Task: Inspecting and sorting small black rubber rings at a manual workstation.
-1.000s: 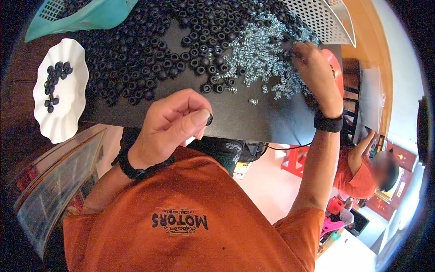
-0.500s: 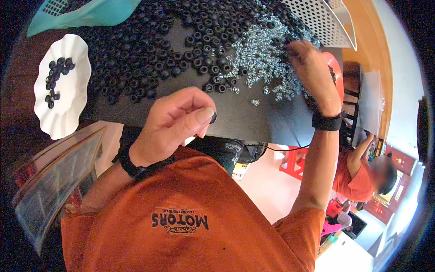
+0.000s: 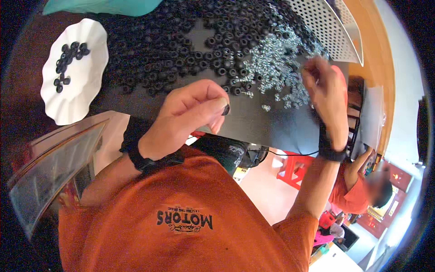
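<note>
Near the front edge of the dark table [image 3: 253, 124], my left hand [image 3: 188, 113] is closed, pinching a small round black plastic piece [image 3: 226, 109] between thumb and fingers. Over on the right, my right hand [image 3: 330, 99] hovers by the edge of a heap of small silver coil springs [image 3: 278, 59]. Its fingers look curled, but motion smears them, and whether they hold anything is hidden. Black round pieces with holes [image 3: 154, 68] spread widely across the table, left of the springs and behind them. A red container [image 3: 340, 75] shows partly behind my right hand.
A white wavy-edged dish [image 3: 86, 102] at the left carries several black pieces. A teal container [image 3: 104, 6] sits at the far left, a white perforated basket [image 3: 324, 29] at the far right. Beyond the table are a red stool [image 3: 293, 170] and another person [image 3: 351, 192].
My right hand has pulled back from the springs, toward me and slightly right. My left hand keeps its pinch on the black piece. The whole view has shifted a little.
</note>
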The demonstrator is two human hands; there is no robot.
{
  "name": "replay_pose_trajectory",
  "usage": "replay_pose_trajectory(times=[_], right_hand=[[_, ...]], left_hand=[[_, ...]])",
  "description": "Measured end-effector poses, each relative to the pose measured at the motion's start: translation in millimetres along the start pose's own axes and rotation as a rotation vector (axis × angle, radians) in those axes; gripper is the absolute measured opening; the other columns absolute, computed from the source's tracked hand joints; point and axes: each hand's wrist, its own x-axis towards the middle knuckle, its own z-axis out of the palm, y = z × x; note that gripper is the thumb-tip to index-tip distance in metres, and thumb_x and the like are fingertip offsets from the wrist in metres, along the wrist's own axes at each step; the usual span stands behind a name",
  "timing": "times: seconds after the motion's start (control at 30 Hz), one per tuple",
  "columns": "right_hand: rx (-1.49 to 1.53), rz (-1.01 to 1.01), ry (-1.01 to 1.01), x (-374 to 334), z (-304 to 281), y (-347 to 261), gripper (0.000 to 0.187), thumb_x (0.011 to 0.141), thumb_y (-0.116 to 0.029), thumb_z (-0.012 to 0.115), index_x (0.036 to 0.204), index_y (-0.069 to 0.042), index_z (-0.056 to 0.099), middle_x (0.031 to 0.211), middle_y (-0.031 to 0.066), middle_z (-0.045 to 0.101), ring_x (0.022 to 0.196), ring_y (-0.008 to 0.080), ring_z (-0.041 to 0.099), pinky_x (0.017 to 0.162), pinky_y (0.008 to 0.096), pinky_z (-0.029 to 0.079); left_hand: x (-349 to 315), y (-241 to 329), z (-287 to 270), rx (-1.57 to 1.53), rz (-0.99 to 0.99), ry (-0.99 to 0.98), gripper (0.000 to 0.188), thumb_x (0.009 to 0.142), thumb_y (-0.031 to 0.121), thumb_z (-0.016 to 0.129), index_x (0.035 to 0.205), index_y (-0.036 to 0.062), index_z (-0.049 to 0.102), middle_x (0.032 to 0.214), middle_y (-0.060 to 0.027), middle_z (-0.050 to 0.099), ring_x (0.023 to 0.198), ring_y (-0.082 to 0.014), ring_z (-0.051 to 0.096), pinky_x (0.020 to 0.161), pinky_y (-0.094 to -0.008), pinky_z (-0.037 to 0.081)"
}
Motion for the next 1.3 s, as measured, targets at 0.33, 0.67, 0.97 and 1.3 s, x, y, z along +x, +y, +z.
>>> replay_pose_trajectory(times=[0.33, 0.67, 0.97, 1.3], right_hand=[[0.348, -0.219, -0.246, -14.3, 14.1, -110.6, 0.010, 0.071, 0.002, 0.058, 0.080, 0.002, 0.054, 0.074, 0.0187, 0.056, 0.069, 0.0380, 0.057, 0.060, 0.0426, 0.046], [0.868, 0.161, -0.164, -30.8, 36.5, -119.1, 0.005, 0.083, 0.002, 0.060, 0.085, 0.001, 0.056, 0.074, 0.0069, 0.060, 0.063, 0.0084, 0.058, 0.057, 0.0235, 0.047], [0.742, -0.050, 0.123, -39.9, 45.9, -122.8, 0.012, 0.078, 0.005, 0.065, 0.083, 0.000, 0.056, 0.073, 0.0072, 0.056, 0.062, 0.0150, 0.053, 0.056, 0.0267, 0.044], [0.573, -0.148, 0.128, -40.9, 36.3, -127.0, 0.014, 0.077, 0.005, 0.066, 0.085, 0.000, 0.056, 0.077, 0.0106, 0.059, 0.064, 0.0219, 0.057, 0.056, 0.0299, 0.046]], left_hand=[[0.5, -0.1, 0.3, -0.005, 0.156, 0.019, 0.015, 0.095, 0.017, 0.050, 0.103, 0.0048, 0.054, 0.069, -0.0028, 0.055, 0.052, -0.0091, 0.051, 0.044, -0.0229, 0.043], [1.0, -2.4, -4.6, -0.134, 0.172, -0.055, 0.016, 0.097, 0.017, 0.046, 0.108, 0.0048, 0.051, 0.076, -0.0026, 0.053, 0.069, -0.0103, 0.054, 0.054, -0.0216, 0.043], [4.4, -6.7, -8.3, -0.305, 0.216, -0.113, 0.020, 0.098, 0.020, 0.047, 0.107, 0.0025, 0.050, 0.078, -0.0058, 0.053, 0.072, -0.0154, 0.055, 0.066, -0.0301, 0.047], [-1.7, 2.2, -8.1, -0.229, 0.122, -0.166, 0.021, 0.099, 0.024, 0.046, 0.100, 0.0040, 0.053, 0.072, -0.0006, 0.053, 0.067, -0.0094, 0.053, 0.063, -0.0246, 0.045]])
